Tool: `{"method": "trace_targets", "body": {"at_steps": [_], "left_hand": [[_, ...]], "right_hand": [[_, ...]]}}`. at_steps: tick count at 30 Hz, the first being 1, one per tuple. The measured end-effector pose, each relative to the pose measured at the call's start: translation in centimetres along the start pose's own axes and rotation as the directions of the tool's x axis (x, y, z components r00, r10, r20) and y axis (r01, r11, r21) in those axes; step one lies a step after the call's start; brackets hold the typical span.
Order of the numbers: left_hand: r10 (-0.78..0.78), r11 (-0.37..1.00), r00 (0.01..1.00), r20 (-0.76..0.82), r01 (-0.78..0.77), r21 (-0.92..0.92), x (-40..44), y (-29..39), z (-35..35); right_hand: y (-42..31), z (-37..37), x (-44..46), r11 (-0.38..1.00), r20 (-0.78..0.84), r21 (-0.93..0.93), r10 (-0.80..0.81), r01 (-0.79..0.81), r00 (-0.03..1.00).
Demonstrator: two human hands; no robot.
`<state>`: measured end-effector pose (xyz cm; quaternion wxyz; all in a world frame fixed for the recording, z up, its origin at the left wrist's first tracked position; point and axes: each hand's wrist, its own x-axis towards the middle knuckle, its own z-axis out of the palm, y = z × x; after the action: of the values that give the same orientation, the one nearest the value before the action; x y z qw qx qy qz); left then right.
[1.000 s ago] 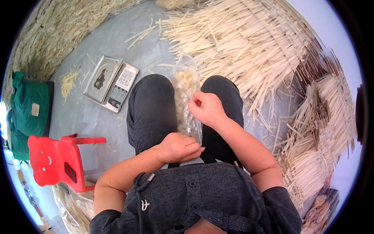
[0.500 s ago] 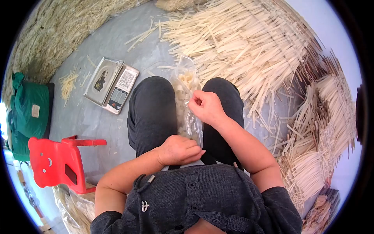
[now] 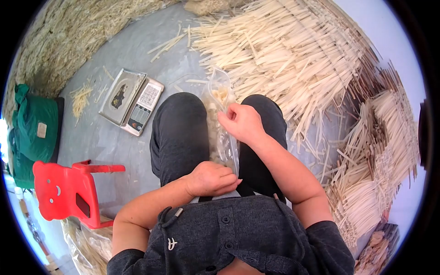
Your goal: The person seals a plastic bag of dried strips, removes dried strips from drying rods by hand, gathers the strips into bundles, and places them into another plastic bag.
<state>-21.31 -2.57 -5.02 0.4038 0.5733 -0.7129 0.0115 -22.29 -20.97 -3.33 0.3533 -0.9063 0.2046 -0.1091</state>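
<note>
A clear plastic bag with pale pieces inside lies between my knees, its far end gaping. My left hand is closed on the near end of the bag, close to my waist. Farther up, my right hand pinches the bag's edge with thumb and forefinger, just below the open part. Pale chunks show through the plastic near the far end; their exact kind I cannot make out.
A digital scale sits on the floor to the left. Pale strips are heaped ahead and along the right. On the left are a red chair with a dark flat object on its seat and a green bag.
My right hand has slid slightly left and away from me along the bag's edge. The opening at the far end looks a little wider. My left hand stays nearly in place.
</note>
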Motion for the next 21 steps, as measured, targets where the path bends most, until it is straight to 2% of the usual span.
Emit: {"method": "trace_targets", "body": {"at_steps": [2, 5, 8, 10, 16, 21], "left_hand": [[-0.002, 1.000, 1.000, 0.010, 0.002, 0.000, 0.1, 0.0, -0.1], [-0.003, 1.000, 1.000, 0.024, 0.003, -0.006, 0.0, 0.0, -0.1], [-0.001, 1.000, 1.000, 0.025, 0.001, -0.018, 0.0, -0.1, -0.1], [0.001, 1.000, 1.000, 0.023, -0.001, -0.025, -0.1, -0.1, 0.0], [-0.013, 1.000, 0.997, 0.070, 0.015, -0.022, -0.3, -0.3, 0.0], [-0.016, 0.999, 0.997, 0.070, 0.019, -0.040, -0.4, -0.3, 0.1]], "right_hand": [[0.4, 0.3, 0.5, 1.000, -0.024, -0.021, 0.011, -0.011, 1.000], [1.0, 0.7, 0.8, 0.998, -0.024, 0.045, -0.052, 0.053, 0.998], [0.2, 0.0, 0.9, 0.998, 0.004, 0.047, -0.034, 0.033, 0.999], [-0.3, -0.2, 1.1, 0.997, 0.012, -0.063, 0.039, -0.038, 0.999], [1.2, 0.8, 2.1, 0.999, -0.011, 0.032, -0.017, 0.018, 1.000], [0.5, 0.3, 2.4, 0.999, -0.002, -0.027, 0.040, -0.040, 0.999]]}}
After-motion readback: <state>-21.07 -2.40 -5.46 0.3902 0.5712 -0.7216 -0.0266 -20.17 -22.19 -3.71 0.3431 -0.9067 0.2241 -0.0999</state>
